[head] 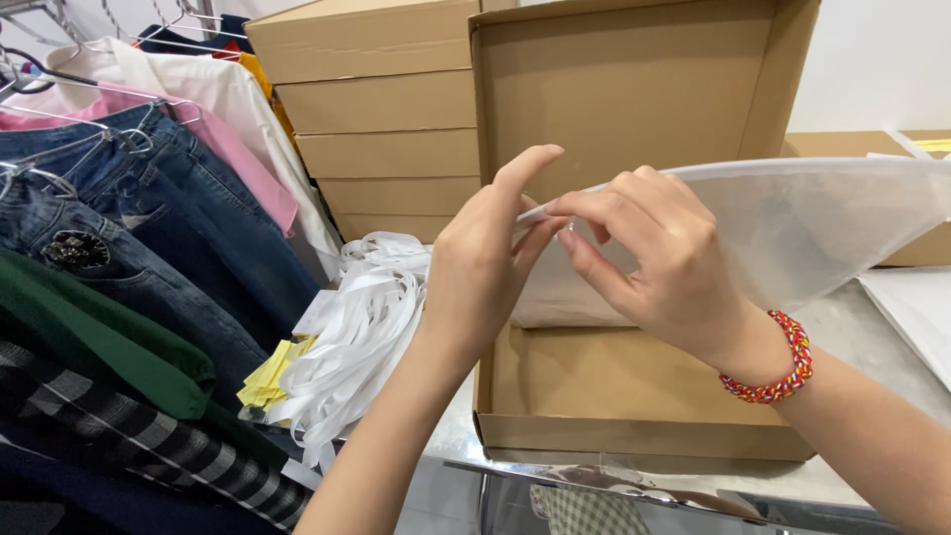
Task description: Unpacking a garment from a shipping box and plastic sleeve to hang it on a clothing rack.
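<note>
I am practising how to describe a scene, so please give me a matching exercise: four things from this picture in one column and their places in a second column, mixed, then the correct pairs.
Things:
1. white translucent bag
2. open cardboard box
3. white strips
4. beaded bracelet

Places:
A. piled left of the box
B. on the right wrist
C. pinched at its edge by both hands, left hand and right hand
D. on the table, lid standing up

Pairs: 1-C, 2-D, 3-A, 4-B
</note>
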